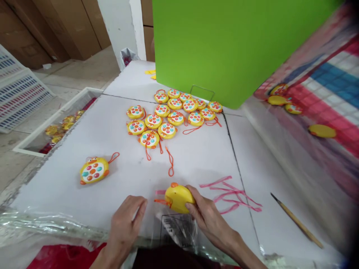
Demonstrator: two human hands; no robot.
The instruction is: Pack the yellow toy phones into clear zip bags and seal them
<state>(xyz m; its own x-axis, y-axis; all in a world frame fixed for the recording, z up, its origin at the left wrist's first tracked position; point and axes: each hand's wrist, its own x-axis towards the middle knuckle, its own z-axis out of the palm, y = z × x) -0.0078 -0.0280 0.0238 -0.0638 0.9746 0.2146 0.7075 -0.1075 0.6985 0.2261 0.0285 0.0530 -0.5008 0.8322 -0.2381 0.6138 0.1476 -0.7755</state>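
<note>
My right hand (206, 211) grips a yellow duck-shaped toy (179, 198), its plain back turned up. An orange cord loop (160, 201) sticks out of the toy's left side, and a pink strip end (160, 192) shows beside it. My left hand (127, 216) is closed, thumb against curled fingers, just left of the cord and apart from it; what it holds, if anything, is hidden. Below the toy lies a clear plastic bag (179, 229) with dark print. Ahead lies a loose orange cord loop (170, 162). A single button-faced toy (94, 170) lies at the left.
Several duck toys (153, 121) cluster at mid-table before a green panel (224, 48). Pink strips (234, 194) and a wooden-handled pointed tool (297, 220) lie to the right. More toys (322, 130) rest on the plastic-covered right side. A white crate (30, 147) with wrapped items stands beyond the left edge.
</note>
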